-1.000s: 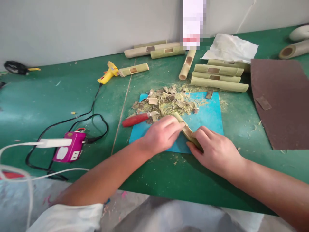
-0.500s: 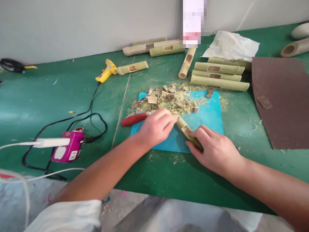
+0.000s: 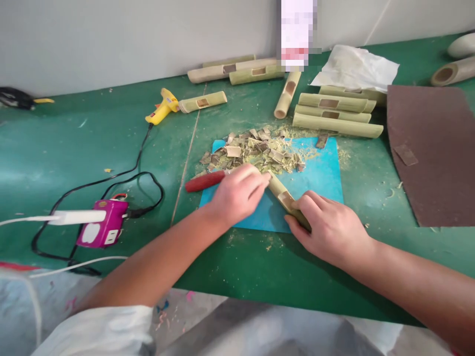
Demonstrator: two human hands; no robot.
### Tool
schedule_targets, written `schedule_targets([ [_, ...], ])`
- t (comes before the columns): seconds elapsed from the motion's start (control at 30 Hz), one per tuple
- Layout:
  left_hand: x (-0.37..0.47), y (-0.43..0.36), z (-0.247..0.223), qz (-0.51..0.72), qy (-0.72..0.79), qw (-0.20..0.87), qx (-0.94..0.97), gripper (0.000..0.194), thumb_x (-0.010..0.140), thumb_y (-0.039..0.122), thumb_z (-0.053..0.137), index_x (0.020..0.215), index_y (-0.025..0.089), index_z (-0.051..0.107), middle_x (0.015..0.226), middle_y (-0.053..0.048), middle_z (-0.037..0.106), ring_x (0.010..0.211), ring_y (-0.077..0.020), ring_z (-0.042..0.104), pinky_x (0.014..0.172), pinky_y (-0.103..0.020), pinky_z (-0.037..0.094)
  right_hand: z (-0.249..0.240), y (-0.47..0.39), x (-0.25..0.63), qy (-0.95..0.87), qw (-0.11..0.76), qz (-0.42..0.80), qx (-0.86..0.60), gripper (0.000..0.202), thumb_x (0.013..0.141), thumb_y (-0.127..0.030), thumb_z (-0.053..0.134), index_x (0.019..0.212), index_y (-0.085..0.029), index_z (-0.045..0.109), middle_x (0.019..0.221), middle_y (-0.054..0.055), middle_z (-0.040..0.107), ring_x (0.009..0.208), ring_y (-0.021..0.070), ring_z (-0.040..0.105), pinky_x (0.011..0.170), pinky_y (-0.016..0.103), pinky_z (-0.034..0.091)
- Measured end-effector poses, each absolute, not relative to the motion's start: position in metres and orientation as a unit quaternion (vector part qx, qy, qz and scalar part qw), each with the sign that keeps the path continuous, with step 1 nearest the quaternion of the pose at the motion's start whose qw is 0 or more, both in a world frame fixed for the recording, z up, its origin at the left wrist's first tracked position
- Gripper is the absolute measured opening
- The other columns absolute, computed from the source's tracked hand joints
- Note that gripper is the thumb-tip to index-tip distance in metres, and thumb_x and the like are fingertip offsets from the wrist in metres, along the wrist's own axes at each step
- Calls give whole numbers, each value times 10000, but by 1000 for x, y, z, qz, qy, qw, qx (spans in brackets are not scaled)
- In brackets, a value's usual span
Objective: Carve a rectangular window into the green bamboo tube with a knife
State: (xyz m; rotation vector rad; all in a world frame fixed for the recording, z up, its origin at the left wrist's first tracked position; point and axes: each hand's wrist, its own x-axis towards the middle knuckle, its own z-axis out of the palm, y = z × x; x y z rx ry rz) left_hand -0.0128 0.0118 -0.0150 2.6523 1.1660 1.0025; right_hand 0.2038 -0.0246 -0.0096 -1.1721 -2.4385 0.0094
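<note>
My right hand [image 3: 330,227] is wrapped round the near end of a short bamboo tube [image 3: 279,185] with a rectangular window cut in its side. The tube slants away over a blue mat [image 3: 315,178]. At its far end is my left hand [image 3: 241,193], fingers closed, the tips against or just beside the rim; anything pinched in them is hidden. A tool with a red handle [image 3: 205,181] lies behind the left hand, its other end partly covered. Beyond the hands, bamboo chips and shavings [image 3: 256,148] are heaped on the mat.
Several cut bamboo tubes [image 3: 337,126] lie at the back of the green table [image 3: 237,267]. A yellow glue gun [image 3: 163,106] and its cord run to a purple power strip [image 3: 102,222] on the left. A brown sheet [image 3: 434,158] lies right, near crumpled white paper [image 3: 354,69].
My left fingertips have shifted slightly left at the tube's far end. My right hand keeps its grip, and the whole view has moved a little.
</note>
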Motion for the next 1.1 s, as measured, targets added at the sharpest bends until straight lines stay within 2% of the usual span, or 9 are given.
schedule_targets([
  [0.4,-13,12,-15,328,382,36,863,163,981,186,516,889,151,646,792,-32,630,748,-124,595,733,-257,516,-8,-25,205,-880,217,5,-424,105,902,-252,514,842,-185,568,693,1,576,562,129,486,520,284,305],
  [0.53,-13,11,-16,308,363,45,878,156,986,193,507,942,157,652,801,-29,631,760,-122,597,725,-246,513,-9,-25,205,-880,222,11,-420,131,904,-250,511,808,-180,567,682,1,567,561,124,481,522,285,307],
  [0.63,-12,12,-16,331,379,33,864,180,984,188,508,873,155,645,782,-25,613,732,-118,584,729,-251,511,-10,-24,205,-878,221,7,-424,136,905,-259,518,826,-168,581,702,5,582,564,121,489,524,284,316],
  [0.73,-12,13,-14,308,348,31,885,141,979,172,514,948,149,650,790,-25,620,752,-124,593,722,-241,511,-10,-25,205,-879,219,-1,-423,150,903,-266,518,798,-177,575,688,0,575,550,121,478,522,286,315],
  [1.1,-15,15,-12,302,383,11,873,184,990,175,482,898,159,641,808,-32,625,766,-136,598,758,-273,515,-8,-27,204,-877,205,1,-434,112,893,-232,500,841,-177,583,707,9,588,570,137,494,534,291,316],
])
